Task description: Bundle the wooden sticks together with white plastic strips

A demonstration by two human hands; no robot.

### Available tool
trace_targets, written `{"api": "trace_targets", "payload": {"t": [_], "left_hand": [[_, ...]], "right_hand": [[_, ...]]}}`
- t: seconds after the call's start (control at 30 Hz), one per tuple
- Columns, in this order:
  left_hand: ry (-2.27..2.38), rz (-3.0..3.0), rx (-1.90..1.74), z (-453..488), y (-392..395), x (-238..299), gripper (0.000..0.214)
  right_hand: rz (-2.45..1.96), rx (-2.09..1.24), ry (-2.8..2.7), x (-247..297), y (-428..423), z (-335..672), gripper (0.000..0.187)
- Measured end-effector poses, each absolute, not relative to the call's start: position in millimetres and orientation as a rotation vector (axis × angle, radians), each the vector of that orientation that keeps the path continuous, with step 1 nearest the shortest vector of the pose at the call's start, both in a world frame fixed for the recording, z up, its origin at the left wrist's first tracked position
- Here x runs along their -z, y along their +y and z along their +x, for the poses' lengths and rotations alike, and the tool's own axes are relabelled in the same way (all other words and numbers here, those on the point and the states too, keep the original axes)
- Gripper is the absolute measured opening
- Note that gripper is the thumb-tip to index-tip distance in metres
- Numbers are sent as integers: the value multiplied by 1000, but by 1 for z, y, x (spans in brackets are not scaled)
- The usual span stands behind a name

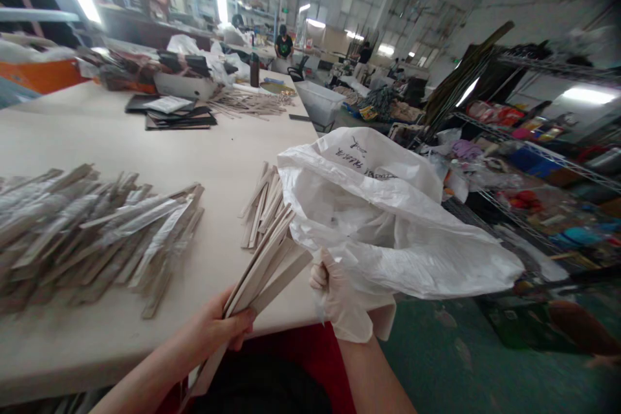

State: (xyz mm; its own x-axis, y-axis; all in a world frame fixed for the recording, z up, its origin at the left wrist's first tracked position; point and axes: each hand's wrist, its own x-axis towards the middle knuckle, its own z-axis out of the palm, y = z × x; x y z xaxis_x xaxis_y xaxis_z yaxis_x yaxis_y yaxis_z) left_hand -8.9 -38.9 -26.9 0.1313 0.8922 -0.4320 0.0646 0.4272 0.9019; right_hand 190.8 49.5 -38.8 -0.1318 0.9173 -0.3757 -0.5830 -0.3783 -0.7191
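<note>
My left hand (220,326), bare, is closed round a bundle of thin pale wooden strips (264,265) that fans up and to the right over the table's near edge. My right hand (337,301), in a thin white glove, grips the lower edge of a big white plastic sack (383,220) that hangs open beside the table's right corner. The strips' upper ends reach the sack's mouth. A small loose pile of the same strips (262,204) lies on the table just behind the bundle.
A wide heap of strips (92,233) covers the light table (145,149) at the left. Black folders, papers and more strips (247,103) lie farther back. A white bin (317,100) stands beyond the table. Cluttered wire shelves (524,168) line the right; people work in the distance.
</note>
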Motion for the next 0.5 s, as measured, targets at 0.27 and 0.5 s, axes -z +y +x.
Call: {"api": "trace_targets", "payload": {"t": [0.27, 0.5], "left_hand": [[1355, 947, -735, -16, -44, 11, 26], [1316, 988, -647, -18, -46, 2, 25]], "right_hand": [[-1200, -1530, -683, 41, 47, 187, 23], [-965, -1755, -453, 37, 47, 190, 32]]}}
